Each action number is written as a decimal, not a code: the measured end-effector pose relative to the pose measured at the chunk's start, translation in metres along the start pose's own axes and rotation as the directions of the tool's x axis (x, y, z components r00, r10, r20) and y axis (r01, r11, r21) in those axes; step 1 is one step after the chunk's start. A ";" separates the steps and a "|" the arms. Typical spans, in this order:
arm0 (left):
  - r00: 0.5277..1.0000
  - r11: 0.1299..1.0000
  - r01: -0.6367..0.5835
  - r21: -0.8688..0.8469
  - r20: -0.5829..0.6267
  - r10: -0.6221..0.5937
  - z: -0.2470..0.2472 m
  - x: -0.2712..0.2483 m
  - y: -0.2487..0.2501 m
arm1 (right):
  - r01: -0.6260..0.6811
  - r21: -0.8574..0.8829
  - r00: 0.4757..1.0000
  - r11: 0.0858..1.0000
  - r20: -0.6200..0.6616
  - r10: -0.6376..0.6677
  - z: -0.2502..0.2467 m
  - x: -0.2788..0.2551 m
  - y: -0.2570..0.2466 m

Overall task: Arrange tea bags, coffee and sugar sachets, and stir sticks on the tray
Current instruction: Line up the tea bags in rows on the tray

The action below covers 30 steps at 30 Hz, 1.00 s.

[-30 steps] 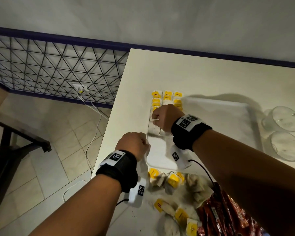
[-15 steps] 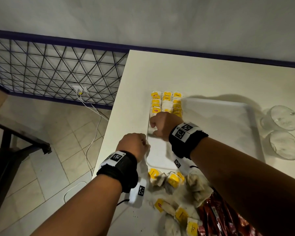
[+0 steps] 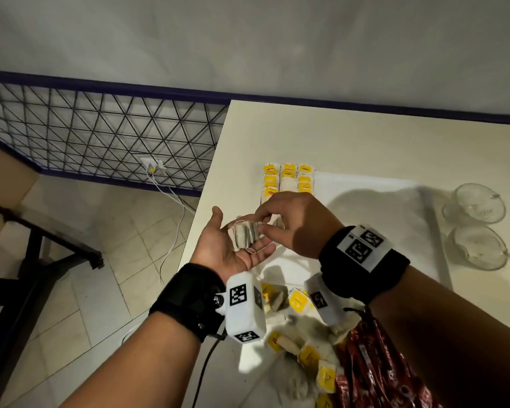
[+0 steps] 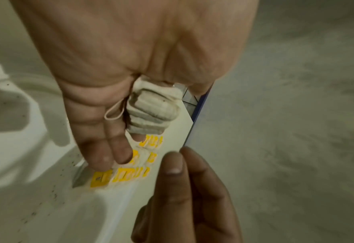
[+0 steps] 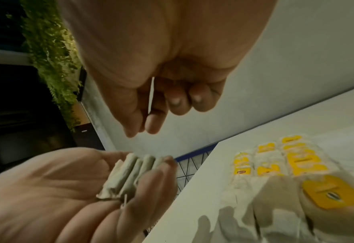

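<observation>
Left hand: the left hand [image 3: 230,245] is turned palm up in the centre of the head view, over the left edge of the bench; its grip is open, fingers relaxed and only lightly bent, cradling the bags rather than clasping them.
Held bags: a small stack of pale grey-white paper tea bags [image 3: 245,234] stands on edge across the left palm and fingers, with a loop of thin string [image 4: 114,111] lying on the fingers beside it.
Right hand: the right hand [image 3: 295,223] comes in from the right of the frame, its thumb and forefinger closing on the right end of the stack; whether the grip actually pinches a bag I cannot tell, since the right wrist view shows the fingertips just above the bags.
Tray: a white rectangular plastic tray [image 3: 395,219] lies on the cream bench [image 3: 365,142] in the right middle of the frame.
Arranged bags: three short columns of white tea bags with yellow tags [image 3: 287,179] sit in the tray's upper left corner, just above the right hand.
Loose pile: more yellow-tagged tea bags [image 3: 304,328] lie heaped on the bench at the lower centre, below the tray, touching red foil sachets [image 3: 374,375] at the lower right.
Glassware: two clear glass cups [image 3: 477,225] stand to the right of the tray.
</observation>
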State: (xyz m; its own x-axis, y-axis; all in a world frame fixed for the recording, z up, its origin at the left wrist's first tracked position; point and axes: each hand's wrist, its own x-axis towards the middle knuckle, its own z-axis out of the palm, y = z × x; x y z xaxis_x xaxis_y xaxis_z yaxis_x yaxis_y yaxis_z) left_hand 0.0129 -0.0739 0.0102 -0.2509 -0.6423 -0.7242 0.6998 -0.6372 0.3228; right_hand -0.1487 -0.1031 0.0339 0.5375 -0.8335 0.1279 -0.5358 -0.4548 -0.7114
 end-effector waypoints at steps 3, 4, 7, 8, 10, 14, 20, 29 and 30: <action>0.998 1.000 -0.009 -0.009 0.061 0.010 0.012 -0.013 -0.010 | -0.018 -0.049 1.000 0.999 0.010 0.019 -0.003 -0.008 -0.006; 0.997 1.000 -0.014 -0.016 0.078 0.015 0.016 -0.017 -0.013 | -0.014 -0.057 0.999 0.998 0.029 0.016 -0.005 -0.010 -0.010; 0.994 0.999 -0.032 0.004 0.107 0.032 0.026 -0.027 -0.020 | -0.025 -0.095 0.995 0.995 0.094 0.034 -0.009 -0.016 -0.020; 0.992 0.999 -0.048 0.022 0.115 0.045 0.029 -0.030 -0.022 | -0.049 -0.120 0.992 0.992 0.106 0.062 -0.010 -0.017 -0.022; 0.988 0.995 -0.084 0.055 0.135 0.076 0.035 -0.033 -0.027 | -0.101 -0.156 0.988 0.983 0.101 0.118 -0.015 -0.020 -0.026; 0.967 0.992 -0.122 0.022 0.228 0.114 0.038 -0.037 -0.030 | -0.113 -0.139 0.993 0.984 0.019 0.117 -0.027 -0.035 -0.026; 0.965 0.991 -0.125 0.050 0.239 0.110 0.046 -0.046 -0.040 | -0.087 -0.104 0.991 0.991 0.096 0.097 -0.043 -0.053 -0.028; 0.962 0.994 -0.082 0.068 0.267 0.062 0.051 -0.048 -0.045 | -0.068 -0.199 0.987 0.978 0.128 0.095 -0.051 -0.055 -0.025; 0.962 0.995 -0.081 0.062 0.265 0.062 0.052 -0.048 -0.046 | -0.056 -0.206 0.990 0.977 0.113 0.081 -0.051 -0.056 -0.024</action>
State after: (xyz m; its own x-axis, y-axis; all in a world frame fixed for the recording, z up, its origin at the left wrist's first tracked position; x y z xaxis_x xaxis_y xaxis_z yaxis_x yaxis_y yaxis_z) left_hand -0.0420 -0.0352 0.0617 -0.3756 -0.7701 -0.5156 0.6750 -0.6085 0.4172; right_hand -0.1988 -0.0610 0.0791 0.5628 -0.8266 -0.0093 -0.6879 -0.4621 -0.5597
